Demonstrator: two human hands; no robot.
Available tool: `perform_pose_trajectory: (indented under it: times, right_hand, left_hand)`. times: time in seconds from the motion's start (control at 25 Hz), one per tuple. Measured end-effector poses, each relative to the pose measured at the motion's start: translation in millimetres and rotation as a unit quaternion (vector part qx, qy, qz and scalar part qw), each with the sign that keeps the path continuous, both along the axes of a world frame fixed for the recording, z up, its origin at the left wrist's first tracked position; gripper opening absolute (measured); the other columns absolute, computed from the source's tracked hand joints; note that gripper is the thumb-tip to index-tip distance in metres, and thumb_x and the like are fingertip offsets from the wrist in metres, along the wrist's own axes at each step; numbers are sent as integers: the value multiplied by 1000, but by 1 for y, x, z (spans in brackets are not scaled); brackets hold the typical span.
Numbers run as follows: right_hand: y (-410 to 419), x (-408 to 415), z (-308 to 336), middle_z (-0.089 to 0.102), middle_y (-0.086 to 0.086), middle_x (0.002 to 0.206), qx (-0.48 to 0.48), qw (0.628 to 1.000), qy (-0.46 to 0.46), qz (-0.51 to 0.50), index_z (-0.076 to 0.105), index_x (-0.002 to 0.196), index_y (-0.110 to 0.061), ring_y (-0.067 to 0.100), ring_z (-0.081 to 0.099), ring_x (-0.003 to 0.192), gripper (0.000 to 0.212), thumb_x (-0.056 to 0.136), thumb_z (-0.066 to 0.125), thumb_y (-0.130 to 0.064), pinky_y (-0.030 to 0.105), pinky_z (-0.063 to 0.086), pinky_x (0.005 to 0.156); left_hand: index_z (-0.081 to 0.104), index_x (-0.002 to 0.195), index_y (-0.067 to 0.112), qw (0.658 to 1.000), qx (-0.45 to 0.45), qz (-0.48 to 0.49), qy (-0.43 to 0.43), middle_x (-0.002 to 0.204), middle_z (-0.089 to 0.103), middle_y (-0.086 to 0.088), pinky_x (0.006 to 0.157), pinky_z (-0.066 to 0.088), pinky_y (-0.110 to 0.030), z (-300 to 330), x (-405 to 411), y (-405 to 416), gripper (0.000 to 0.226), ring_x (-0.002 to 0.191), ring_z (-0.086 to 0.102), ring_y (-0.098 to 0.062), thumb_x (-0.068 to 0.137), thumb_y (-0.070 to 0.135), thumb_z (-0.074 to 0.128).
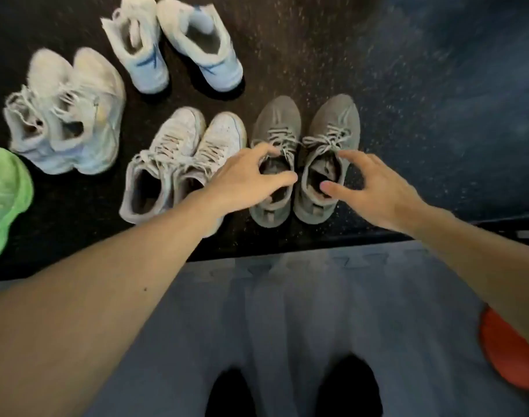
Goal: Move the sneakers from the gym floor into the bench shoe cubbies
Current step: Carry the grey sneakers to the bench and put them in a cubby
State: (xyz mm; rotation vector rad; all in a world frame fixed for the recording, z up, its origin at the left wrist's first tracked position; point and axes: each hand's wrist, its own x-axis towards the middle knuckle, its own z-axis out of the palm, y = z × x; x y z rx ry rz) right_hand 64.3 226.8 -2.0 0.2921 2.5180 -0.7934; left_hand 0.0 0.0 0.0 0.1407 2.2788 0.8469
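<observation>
A pair of grey sneakers stands side by side on the dark speckled gym floor, toes pointing away from me. My left hand [248,179] hovers over the collar of the left grey sneaker [275,121], fingers spread and curved, thumb near the inner rim. My right hand [368,188] hovers over the collar of the right grey sneaker [335,121], thumb at the opening. Neither hand plainly grips a shoe. The bench cubbies are out of view.
Left of the grey pair sits a white low sneaker pair [179,152]. Farther left is a chunky white pair [67,112], and behind it a white-and-blue high-top pair [173,43]. A green shoe [4,200] shows at the left edge. Grey foam mat [317,296] lies nearest me; an orange object [509,350] is at right.
</observation>
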Motion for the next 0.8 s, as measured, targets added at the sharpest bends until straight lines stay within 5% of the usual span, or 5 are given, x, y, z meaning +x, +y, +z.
perform_pose_trajectory:
  times: [0.16, 0.32, 0.44, 0.56, 0.8]
  right_hand:
    - [-16, 30, -54, 41, -15, 133, 32, 999, -3, 36, 37, 131, -38, 15, 51, 111, 70, 73, 50, -75, 36, 43, 77]
    - [-28, 28, -79, 49, -9, 106, 33, 997, 18, 67, 52, 109, -27, 18, 55, 91, 38, 81, 63, -49, 40, 48, 73]
    - [-36, 23, -85, 45, -4, 85, 41, 996, 55, 48, 48, 80, -20, 23, 53, 79, 16, 85, 63, -20, 40, 46, 66]
    - [-37, 19, -71, 43, -1, 79, 35, 993, 105, 29, 37, 69, -20, 25, 50, 70, 31, 87, 60, -13, 42, 44, 61]
    - [-21, -16, 29, 46, 1, 84, 34, 984, 175, 27, 47, 76, -14, 24, 49, 69, 16, 87, 59, -9, 43, 46, 62]
  left_hand:
    - [59, 109, 41, 994, -60, -52, 81, 108, 52, 13, 87, 42, -37, -55, 28, -5, 54, 109, 45, -16, 65, 73, 60]
    - [62, 97, 41, 970, -151, -152, 117, 89, 57, 3, 73, 38, -36, -72, 25, -9, 41, 97, 42, -22, 67, 69, 65]
    - [63, 87, 29, 955, -163, -195, 149, 79, 61, 2, 62, 35, -31, -75, 24, -7, 22, 85, 56, -24, 76, 46, 72]
    - [65, 86, 21, 951, -141, -189, 201, 80, 64, 2, 64, 41, -32, -64, 17, -6, 14, 85, 61, -25, 80, 31, 73]
    - [61, 82, 16, 943, -114, -179, 257, 82, 61, -1, 69, 45, -37, 36, -26, -3, 16, 85, 58, -27, 80, 27, 72]
